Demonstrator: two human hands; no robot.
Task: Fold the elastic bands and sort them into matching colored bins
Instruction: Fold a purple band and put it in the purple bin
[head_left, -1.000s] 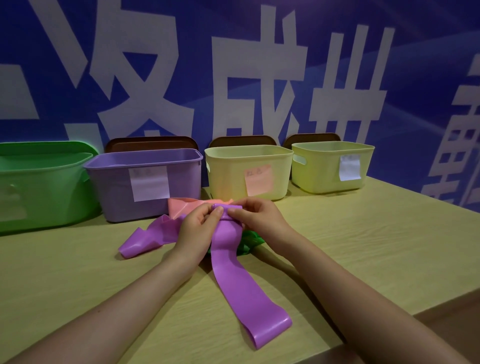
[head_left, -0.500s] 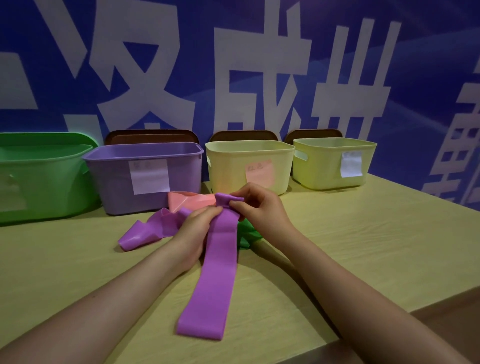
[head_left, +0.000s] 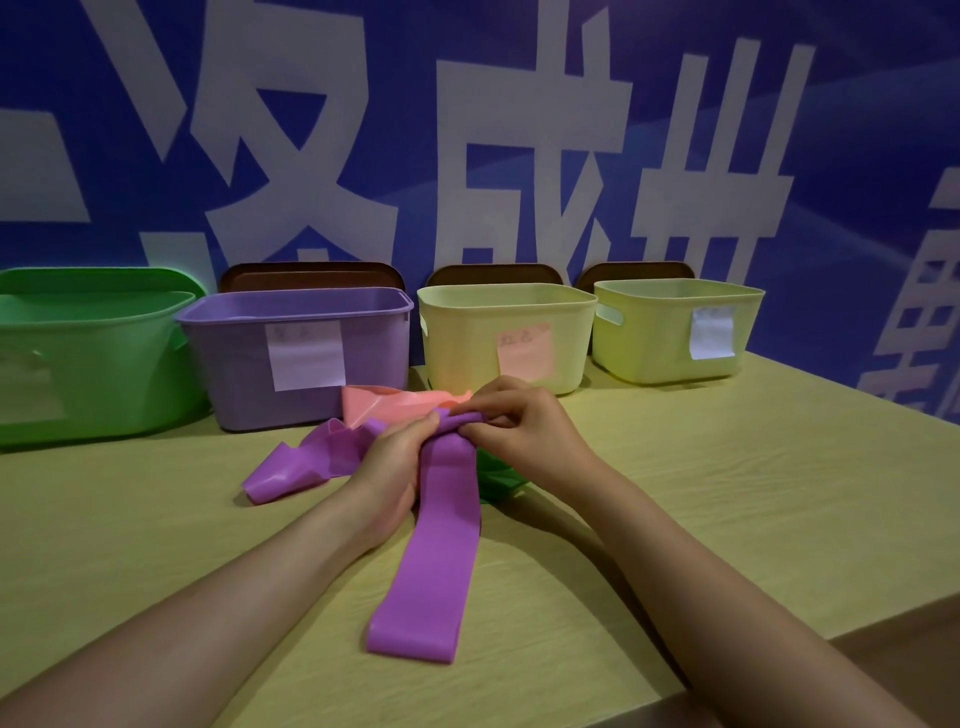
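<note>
Since a second ago the purple band (head_left: 439, 540) swung its free end leftward; now it runs near-to-far, loop end toward you on the table (head_left: 727, 493). Your left hand (head_left: 387, 467) and right hand (head_left: 519, 434) both pinch its far end, near the purple bin (head_left: 306, 353).

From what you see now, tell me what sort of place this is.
Probably a staged sorting station in an office or demo room, not a home: a blue printed banner covers the wall, and labelled bins line a plain table holding loose elastic bands.
</note>
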